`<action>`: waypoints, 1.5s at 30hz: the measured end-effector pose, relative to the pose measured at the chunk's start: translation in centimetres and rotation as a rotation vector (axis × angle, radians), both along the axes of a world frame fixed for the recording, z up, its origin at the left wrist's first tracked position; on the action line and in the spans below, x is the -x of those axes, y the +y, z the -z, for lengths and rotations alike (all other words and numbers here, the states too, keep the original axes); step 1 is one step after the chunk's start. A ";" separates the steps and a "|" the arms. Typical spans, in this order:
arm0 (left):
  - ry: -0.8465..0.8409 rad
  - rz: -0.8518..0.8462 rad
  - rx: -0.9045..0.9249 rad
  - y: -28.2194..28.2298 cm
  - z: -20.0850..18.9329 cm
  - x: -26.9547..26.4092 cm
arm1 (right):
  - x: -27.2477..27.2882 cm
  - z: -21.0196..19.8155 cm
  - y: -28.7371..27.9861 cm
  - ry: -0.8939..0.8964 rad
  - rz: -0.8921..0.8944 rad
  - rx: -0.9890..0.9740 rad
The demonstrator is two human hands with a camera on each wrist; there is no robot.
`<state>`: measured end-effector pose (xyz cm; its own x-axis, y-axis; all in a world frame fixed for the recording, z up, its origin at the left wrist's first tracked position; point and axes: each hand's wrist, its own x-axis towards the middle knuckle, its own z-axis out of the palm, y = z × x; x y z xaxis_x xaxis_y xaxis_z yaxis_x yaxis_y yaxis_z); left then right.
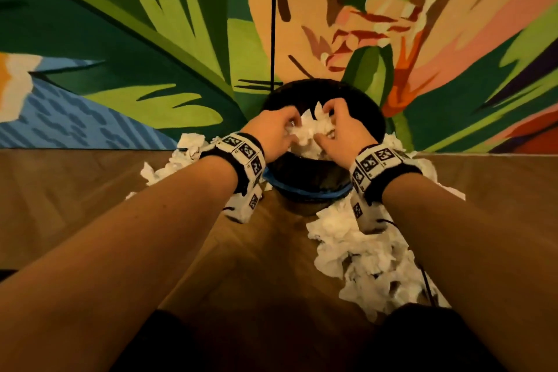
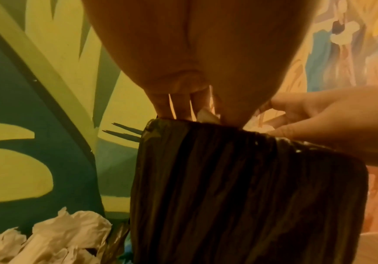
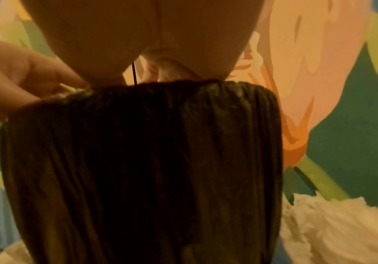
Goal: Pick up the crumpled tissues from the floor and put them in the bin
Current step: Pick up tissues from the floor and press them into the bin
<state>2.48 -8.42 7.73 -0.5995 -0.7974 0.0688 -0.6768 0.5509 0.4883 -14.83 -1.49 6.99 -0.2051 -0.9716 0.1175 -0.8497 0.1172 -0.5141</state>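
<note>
A round bin [image 1: 311, 190] lined with a black bag stands on the wooden floor against the painted wall. Over its mouth both hands hold one bunch of white crumpled tissues [image 1: 311, 130]. My left hand [image 1: 279, 130] grips the bunch from the left, my right hand [image 1: 338, 133] from the right, fingers curled into the paper. In the left wrist view the bag-covered bin [image 2: 240, 187] fills the lower frame, with a scrap of tissue [image 2: 206, 115] at my fingertips. The right wrist view shows the bin [image 3: 138, 169] below my palm.
More crumpled tissues lie on the floor: a long pile [image 1: 371, 260] at the bin's right front, a smaller heap [image 1: 181, 154] at its left. A thin black cord [image 1: 272, 18] hangs down the mural wall behind the bin. My knees show dark at the bottom edge.
</note>
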 end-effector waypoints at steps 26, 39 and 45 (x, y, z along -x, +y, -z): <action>-0.511 0.137 0.125 1.4 0.2 2.2 | 1.1 -0.2 0.1 0.256 -0.059 -0.321; 0.268 -0.070 0.111 -0.8 -4.9 -5.5 | -3.4 -6.3 -0.3 -0.012 -0.084 0.244; 0.351 -0.330 0.062 -3.6 -1.5 -10.0 | -11.9 -7.0 -2.3 -0.094 -0.308 0.314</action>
<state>12.52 -12.00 9.24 -0.2470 -0.9290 0.2754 -0.6205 0.3700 0.6914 -2.94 -3.74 13.96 0.0642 -0.9091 0.4115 -0.7684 -0.3081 -0.5609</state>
